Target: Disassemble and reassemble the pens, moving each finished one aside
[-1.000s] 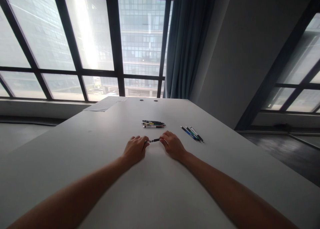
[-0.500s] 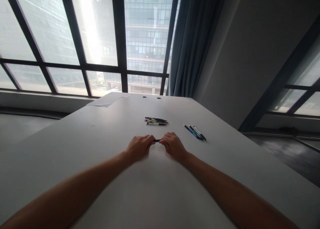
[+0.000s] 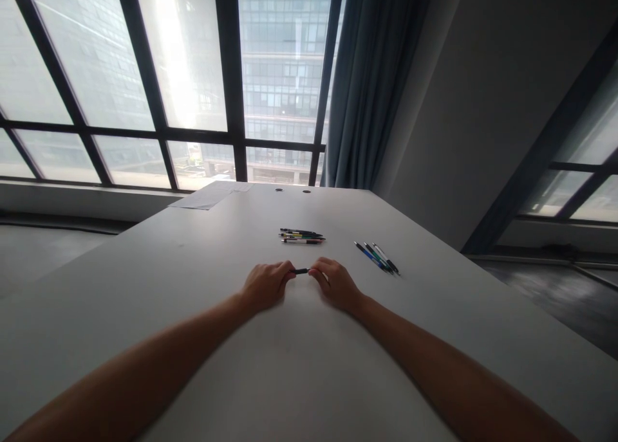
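Observation:
A dark pen [image 3: 302, 271] lies crosswise between my two hands, just above the white table [image 3: 193, 287]. My left hand [image 3: 264, 285] pinches its left end and my right hand [image 3: 335, 282] pinches its right end. Only a short middle piece of the pen shows between the fingertips. Both forearms stretch forward over the tabletop.
Beyond my hands lies a small bundle of several pens [image 3: 302, 236], side by side. Three more pens [image 3: 377, 257] lie to the right. Sheets of paper [image 3: 210, 195] rest at the far left edge, near two cable holes [image 3: 292, 190]. Windows and a curtain [image 3: 371, 82] stand behind.
My hands have drawn closer together along the pen, so less of it shows between them. The camera has tilted slightly.

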`<state>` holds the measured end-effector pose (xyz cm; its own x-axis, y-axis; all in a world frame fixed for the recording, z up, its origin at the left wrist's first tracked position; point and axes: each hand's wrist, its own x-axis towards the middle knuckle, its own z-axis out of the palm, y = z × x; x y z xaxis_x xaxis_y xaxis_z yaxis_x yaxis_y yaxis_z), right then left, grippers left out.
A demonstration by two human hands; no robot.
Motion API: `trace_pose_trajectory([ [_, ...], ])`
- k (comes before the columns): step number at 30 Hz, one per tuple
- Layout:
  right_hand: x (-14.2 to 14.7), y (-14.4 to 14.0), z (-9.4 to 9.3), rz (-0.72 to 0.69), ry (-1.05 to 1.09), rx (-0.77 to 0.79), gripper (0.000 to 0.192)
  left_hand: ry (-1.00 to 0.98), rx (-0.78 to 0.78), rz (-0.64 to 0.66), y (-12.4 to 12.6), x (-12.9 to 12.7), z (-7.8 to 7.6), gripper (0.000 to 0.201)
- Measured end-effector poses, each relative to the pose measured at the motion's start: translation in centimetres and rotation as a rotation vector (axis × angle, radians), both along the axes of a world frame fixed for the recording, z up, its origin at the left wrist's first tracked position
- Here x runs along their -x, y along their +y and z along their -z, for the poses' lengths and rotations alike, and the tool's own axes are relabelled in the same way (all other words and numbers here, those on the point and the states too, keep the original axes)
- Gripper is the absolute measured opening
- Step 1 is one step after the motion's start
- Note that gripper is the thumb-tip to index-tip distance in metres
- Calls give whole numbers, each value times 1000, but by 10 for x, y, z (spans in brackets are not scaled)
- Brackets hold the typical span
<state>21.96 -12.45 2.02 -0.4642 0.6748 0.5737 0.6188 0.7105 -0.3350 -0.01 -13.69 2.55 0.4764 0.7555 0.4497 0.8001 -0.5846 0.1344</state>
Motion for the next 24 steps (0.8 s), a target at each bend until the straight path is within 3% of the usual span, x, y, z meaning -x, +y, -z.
trace_pose_trajectory([
  [8,3,-2,1,1,58,98,20,9,15,-1,-2,-1,-1,25],
  [24,3,1,3,-24,63,118,13,53,63,-57,-4,-2,-4,26],
])
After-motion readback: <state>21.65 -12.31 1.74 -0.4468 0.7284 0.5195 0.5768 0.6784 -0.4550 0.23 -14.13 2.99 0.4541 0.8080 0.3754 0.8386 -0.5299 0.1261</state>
